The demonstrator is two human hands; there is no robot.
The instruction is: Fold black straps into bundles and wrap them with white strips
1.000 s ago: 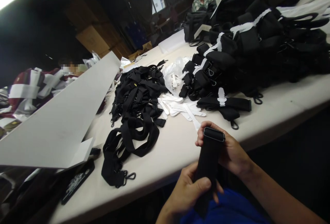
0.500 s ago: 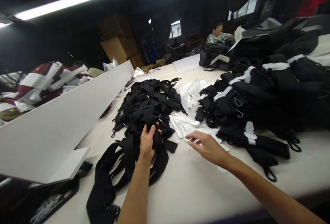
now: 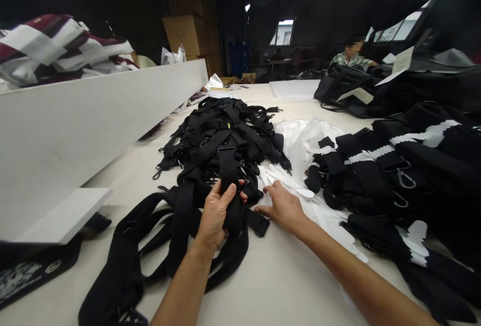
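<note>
A: Item one, the black strap [image 3: 230,186]. Condition?

B: Flat woven webbing, matte black, one broad band running up out of the heap of black straps [image 3: 221,135] in the middle of the table [image 3: 263,286]. The left hand [image 3: 218,213] has it: fingers wrapped round the band from the left, thumb across the front, clamped on it near the pile's near edge.

A: The heap itself?

B: Same webbing, many lengths tangled and looped, some with small metal clips and slider buckles showing. A looser run of it trails toward the table's near edge.

A: Item two?

B: White paper strips [image 3: 289,178], thin, flat, with wavy or notched edges, scattered just right of the heap. The right hand [image 3: 281,208] lies palm down on them, fingers slightly spread and stretched left, gripping nothing that I can see.

A: Beyond those?

B: A crumpled clear plastic bag [image 3: 300,138], glossy and wrinkled. To the right, bundled straps [image 3: 376,166], each folded tight and banded with a white paper strip; metal snap hooks show on some.

A: Left side?

B: A long white board [image 3: 93,115], smooth and rigid, lying at a slant over the table edge.

A: Table surface?

B: Pale, plain, smooth.
</note>
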